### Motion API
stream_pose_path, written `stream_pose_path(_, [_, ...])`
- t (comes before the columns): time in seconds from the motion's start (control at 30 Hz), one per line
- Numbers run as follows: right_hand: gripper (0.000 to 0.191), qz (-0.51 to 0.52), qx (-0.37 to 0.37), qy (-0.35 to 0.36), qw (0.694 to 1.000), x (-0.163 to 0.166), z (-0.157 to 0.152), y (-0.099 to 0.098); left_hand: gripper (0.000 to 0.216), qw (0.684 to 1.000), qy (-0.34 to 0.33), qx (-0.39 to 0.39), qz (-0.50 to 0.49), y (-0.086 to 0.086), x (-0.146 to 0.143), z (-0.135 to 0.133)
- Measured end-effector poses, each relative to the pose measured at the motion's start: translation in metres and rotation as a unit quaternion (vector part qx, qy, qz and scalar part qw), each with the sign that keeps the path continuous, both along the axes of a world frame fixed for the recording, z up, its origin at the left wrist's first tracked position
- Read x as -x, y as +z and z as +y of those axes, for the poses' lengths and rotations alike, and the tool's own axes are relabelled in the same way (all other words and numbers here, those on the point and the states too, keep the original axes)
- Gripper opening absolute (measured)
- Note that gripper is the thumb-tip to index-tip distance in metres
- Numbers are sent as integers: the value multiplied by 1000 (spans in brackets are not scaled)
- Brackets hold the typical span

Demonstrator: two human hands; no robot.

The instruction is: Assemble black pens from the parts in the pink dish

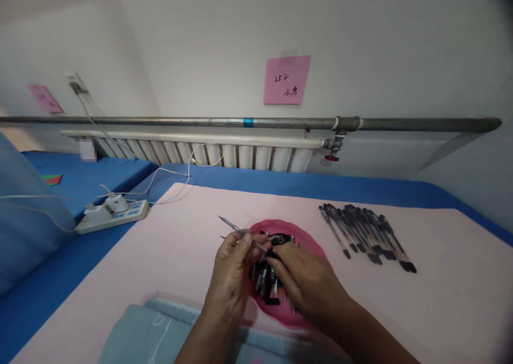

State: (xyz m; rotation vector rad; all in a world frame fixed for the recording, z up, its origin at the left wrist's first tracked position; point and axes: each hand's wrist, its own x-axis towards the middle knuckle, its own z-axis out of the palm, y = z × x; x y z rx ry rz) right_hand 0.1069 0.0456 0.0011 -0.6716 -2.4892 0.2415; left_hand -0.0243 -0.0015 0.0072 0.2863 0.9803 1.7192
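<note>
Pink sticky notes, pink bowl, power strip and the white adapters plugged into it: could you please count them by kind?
Pink sticky notes: 2
Pink bowl: 1
Power strip: 1
White adapters: 2
Total: 6

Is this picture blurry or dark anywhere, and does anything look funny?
In the head view, the upper corners go dark; the left pink note is too blurred to read; the pen is clearer than that; blocky squares cover something by the radiator; a slanting shadow lies on the wall below the pipe.
</note>
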Motion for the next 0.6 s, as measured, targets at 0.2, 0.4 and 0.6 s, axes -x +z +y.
stream_pose_path(0.2, [18,-23,52,-24,998,1,0,-1,21,1000,0,7,10,-1,0,0])
stream_pose_path(0.4, [24,17,143,-9,989,3,-1,5,19,999,-7,-1,37,-3,1,-1])
stream_pose_path(0.6, [30,147,619,5,772,7,-4,13,16,998,-34,-37,43,2,2,-4])
